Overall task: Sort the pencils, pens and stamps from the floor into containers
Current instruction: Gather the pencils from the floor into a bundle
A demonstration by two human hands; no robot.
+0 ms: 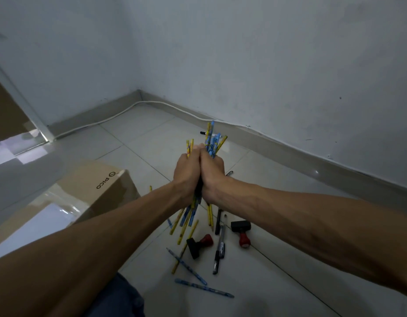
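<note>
My left hand [187, 173] and my right hand [212, 173] are pressed together, both shut around a bundle of yellow and blue pencils [212, 140] held above the floor. The bundle's upper ends fan out above my fists and its lower ends [189, 215] stick out below my wrists. On the tiles beneath lie loose yellow pencils [188, 232], blue pencils [203, 287], a dark pen [220, 250], and two stamps with red handles: one [199, 244] on its side, another [241, 232] to its right.
A brown cardboard box [99, 188] marked PICO stands at my left, with a glossy white surface [33, 227] beside it. A white cable [152, 103] runs along the baseboard in the room's corner. Another small dark pen [203, 132] lies behind the bundle.
</note>
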